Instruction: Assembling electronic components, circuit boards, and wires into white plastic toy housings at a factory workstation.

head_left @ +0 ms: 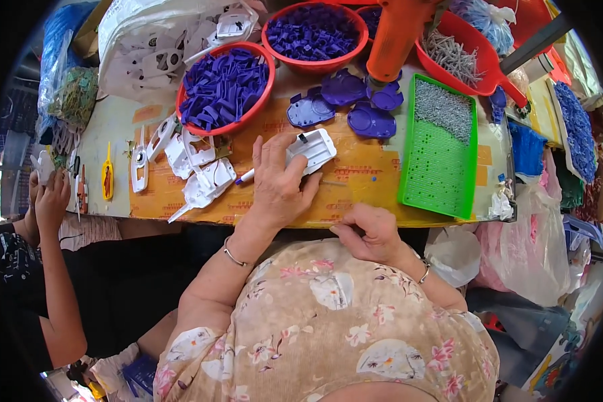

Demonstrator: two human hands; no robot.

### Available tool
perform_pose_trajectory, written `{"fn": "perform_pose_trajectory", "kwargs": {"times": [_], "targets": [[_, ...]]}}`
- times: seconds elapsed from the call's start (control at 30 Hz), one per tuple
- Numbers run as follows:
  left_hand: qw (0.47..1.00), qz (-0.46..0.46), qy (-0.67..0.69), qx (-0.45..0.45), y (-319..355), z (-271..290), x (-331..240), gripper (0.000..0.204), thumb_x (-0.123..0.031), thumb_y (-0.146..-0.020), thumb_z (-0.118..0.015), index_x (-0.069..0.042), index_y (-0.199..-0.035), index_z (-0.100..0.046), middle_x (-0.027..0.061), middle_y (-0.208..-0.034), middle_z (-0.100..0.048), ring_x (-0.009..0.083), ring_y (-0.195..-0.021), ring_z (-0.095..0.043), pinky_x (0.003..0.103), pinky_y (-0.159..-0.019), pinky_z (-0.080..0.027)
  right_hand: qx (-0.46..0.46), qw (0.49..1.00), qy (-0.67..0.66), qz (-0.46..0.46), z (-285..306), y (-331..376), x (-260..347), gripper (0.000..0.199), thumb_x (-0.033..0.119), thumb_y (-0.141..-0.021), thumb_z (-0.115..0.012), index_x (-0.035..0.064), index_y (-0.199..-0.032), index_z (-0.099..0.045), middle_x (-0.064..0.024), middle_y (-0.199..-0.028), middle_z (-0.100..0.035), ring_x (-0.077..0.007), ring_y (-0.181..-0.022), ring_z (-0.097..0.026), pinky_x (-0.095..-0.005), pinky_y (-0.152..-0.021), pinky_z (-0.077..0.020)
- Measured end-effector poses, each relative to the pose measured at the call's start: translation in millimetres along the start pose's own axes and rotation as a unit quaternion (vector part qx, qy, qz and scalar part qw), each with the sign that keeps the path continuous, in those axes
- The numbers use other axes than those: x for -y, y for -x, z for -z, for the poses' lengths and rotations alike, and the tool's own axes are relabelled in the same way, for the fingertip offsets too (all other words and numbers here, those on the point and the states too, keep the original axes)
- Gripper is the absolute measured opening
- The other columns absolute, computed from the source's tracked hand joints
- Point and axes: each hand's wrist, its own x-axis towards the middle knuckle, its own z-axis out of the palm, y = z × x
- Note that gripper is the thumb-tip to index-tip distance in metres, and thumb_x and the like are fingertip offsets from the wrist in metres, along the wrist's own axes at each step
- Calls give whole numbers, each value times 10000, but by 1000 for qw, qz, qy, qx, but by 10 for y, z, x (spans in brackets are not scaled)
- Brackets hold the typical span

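A white plastic housing (323, 151) with a hollow, ribbed inside and a small black part lies tilted on the table. My left hand (275, 177) is closed around its left end, fingers over the top and thumb at the near side. Against the table's front edge rests my right hand (372, 231), fingers curled inward; whatever they may hold is hidden. Just left of my left hand is a pen-like stick (246, 176) with a dark tip. Several white plastic shells (208, 184) are piled beyond it. Purple oval covers (372, 120) lie past the housing.
Red bowls of purple parts (224, 90) (315, 33) stand at the back. To the right are a green tray (442, 181) with small screws and a red scoop (459, 57) of metal pins. An orange tool (392, 40) hangs overhead. A co-worker's hands (50, 191) hold a white part at left.
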Motion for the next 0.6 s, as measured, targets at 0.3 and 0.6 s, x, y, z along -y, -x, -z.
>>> {"fn": "perform_pose_trajectory", "kwargs": {"times": [0.3,0.6], "targets": [[997,0,73,-13,-4,-68,59,423,-56,-598,-746,3,-944,-509,203,-1115,-506,390,-1024,-499,453,-873,-414,5,999,36,33,-20,0,-37,164,19,-703,-727,26,-728,-565,-113,-632,-525,-280,-534,-538,-359,-466,-414],[998,37,32,31,11,66,56,681,-118,-605,-749,-37,-1218,-464,198,-1237,-455,376,-1154,-439,551,-974,-342,-1,998,38,49,-10,-29,-58,161,-9,-677,-725,34,-725,-577,-99,-614,-523,-263,-510,-524,-345,-446,-393]]}}
